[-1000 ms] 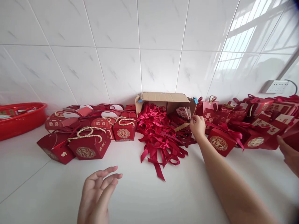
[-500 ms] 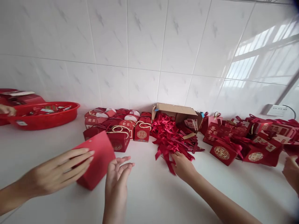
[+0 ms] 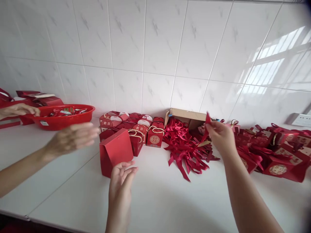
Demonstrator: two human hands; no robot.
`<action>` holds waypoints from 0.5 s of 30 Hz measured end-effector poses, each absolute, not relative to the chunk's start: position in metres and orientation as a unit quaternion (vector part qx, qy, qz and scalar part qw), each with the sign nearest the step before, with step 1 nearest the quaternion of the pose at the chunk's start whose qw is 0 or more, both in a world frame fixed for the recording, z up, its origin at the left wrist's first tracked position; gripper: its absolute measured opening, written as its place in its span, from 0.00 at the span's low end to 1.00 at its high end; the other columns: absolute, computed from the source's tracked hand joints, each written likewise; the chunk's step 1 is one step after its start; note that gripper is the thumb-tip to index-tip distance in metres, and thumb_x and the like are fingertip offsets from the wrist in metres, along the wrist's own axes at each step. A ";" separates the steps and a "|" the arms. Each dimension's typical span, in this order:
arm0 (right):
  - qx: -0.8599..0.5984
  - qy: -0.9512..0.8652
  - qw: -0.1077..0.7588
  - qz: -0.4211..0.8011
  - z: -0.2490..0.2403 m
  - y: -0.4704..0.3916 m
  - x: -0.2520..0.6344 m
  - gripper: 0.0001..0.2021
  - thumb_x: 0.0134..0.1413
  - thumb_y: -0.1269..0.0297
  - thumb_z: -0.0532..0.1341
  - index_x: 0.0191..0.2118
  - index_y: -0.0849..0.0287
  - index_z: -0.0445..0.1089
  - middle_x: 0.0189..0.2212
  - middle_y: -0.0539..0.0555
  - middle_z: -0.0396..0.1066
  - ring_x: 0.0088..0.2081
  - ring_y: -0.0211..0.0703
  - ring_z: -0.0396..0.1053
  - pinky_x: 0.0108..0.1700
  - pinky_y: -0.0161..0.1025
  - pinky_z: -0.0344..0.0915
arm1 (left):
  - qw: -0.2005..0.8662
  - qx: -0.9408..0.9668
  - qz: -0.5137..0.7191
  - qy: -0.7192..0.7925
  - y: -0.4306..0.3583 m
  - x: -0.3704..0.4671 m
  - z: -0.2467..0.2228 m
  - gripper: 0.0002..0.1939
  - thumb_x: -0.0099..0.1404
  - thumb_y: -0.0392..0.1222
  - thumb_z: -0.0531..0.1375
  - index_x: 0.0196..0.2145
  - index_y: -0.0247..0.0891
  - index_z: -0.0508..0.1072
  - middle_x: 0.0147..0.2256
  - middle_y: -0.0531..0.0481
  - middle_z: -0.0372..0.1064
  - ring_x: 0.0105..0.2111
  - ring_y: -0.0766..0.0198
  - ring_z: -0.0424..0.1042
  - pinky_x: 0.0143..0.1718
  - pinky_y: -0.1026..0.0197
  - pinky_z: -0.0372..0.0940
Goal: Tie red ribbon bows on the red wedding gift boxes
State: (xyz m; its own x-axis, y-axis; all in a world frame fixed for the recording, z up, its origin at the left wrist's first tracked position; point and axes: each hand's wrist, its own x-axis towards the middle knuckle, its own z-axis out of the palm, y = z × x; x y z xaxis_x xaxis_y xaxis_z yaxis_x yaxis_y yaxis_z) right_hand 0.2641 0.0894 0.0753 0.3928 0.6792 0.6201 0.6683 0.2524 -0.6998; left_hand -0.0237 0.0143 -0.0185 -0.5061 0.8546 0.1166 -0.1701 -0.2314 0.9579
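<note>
My right hand is raised above the ribbon pile, with a red ribbon pinched between thumb and fingers. On the white counter my left hand is open, palm up with its fingers slightly curled, holding nothing. Just beyond its fingertips stands a plain red gift box, upright with a peaked top; whether the fingers touch it I cannot tell. A heap of red ribbons spills from a cardboard box lying by the wall.
A co-worker's blurred hand hovers left of the plain box. Another person's hand is at a red basin of small packets. Small gift boxes with rope handles stand by the wall; ribbon-tied boxes crowd the right.
My right hand has lifted from the heap with a ribbon. The co-worker's hand has let go of the plain box, now standing on the counter near my left hand. The view has shifted left.
</note>
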 end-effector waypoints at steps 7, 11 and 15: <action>-0.722 -0.524 0.452 0.003 0.075 0.096 0.316 0.18 0.54 0.50 0.55 0.27 0.58 0.74 0.15 0.51 0.67 0.16 0.39 0.59 0.20 0.36 0.53 | 0.391 0.326 0.698 0.504 0.020 0.000 -0.014 0.14 0.50 0.46 0.63 0.32 0.42 0.64 0.41 0.51 0.69 0.39 0.59 0.70 0.45 0.55 0.58; -0.767 -0.458 0.441 -0.088 0.033 0.150 0.355 0.13 0.53 0.61 0.55 0.38 0.59 0.75 0.29 0.59 0.74 0.27 0.46 0.68 0.27 0.38 0.59 | 0.386 0.348 0.675 0.523 0.027 0.022 -0.022 0.16 0.49 0.49 0.64 0.33 0.43 0.64 0.40 0.50 0.70 0.36 0.59 0.71 0.42 0.56 0.60; -0.770 -0.438 0.454 -0.094 -0.020 0.202 0.380 0.15 0.50 0.65 0.54 0.40 0.62 0.74 0.35 0.62 0.72 0.34 0.50 0.69 0.33 0.41 0.62 | 0.362 0.359 0.664 0.547 0.033 0.024 -0.032 0.20 0.45 0.53 0.66 0.32 0.43 0.65 0.39 0.50 0.72 0.34 0.58 0.72 0.37 0.58 0.64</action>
State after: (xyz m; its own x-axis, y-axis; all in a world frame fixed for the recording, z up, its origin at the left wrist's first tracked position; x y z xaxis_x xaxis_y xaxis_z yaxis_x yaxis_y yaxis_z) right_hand 0.3799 0.2023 -0.0200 0.5992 0.5892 0.5420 0.7593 -0.2036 -0.6181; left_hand 0.0241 0.0327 -0.0319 -0.4812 0.8729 0.0807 -0.0879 -0.1397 0.9863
